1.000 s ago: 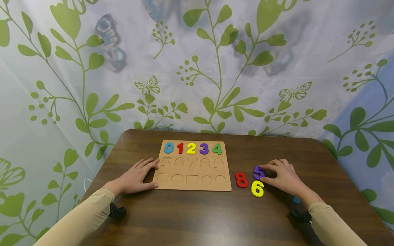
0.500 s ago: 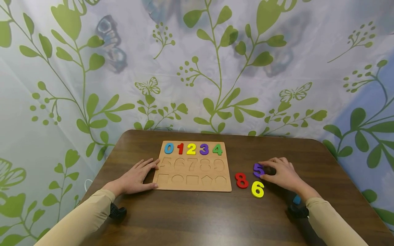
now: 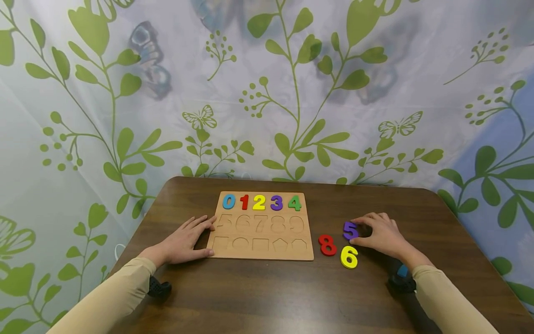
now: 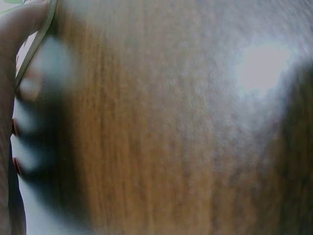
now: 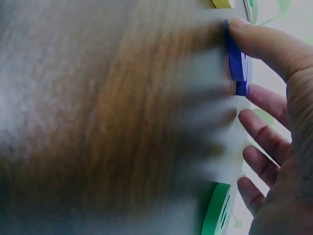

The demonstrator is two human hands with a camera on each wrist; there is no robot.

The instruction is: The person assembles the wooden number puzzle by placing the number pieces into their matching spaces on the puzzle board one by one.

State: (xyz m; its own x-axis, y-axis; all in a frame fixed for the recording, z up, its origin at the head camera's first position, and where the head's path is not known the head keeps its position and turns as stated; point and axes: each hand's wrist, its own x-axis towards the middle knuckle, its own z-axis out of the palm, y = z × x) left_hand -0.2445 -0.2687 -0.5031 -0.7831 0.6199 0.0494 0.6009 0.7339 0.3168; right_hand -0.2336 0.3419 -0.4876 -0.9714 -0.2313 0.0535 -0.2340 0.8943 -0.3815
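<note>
A wooden number board (image 3: pixel 260 233) lies on the table, with colored numbers 0 to 4 in its top row and bare recesses in the two rows below. My left hand (image 3: pixel 183 242) rests at the board's left edge, fingers fairly straight, thumb by the lower corner. To the right of the board, my right hand (image 3: pixel 384 235) pinches a purple number 5 (image 3: pixel 350 231) between thumb and index finger. In the right wrist view the purple 5 (image 5: pixel 237 58) stands against the thumb tip, the other fingers loosely bent. A red 8 (image 3: pixel 327 245) and a yellow 6 (image 3: pixel 349 257) lie nearby.
A blue piece (image 3: pixel 402 271) lies partly hidden beneath my right wrist. The right wrist view also has a green piece (image 5: pixel 216 209) below the fingers. The brown table (image 3: pixel 267 297) meets a leaf-patterned curtain (image 3: pixel 267 116) at the back.
Over the last second my right hand has shifted the purple 5 slightly away from the yellow 6 and turned it more upright. My left hand stays at the board.
</note>
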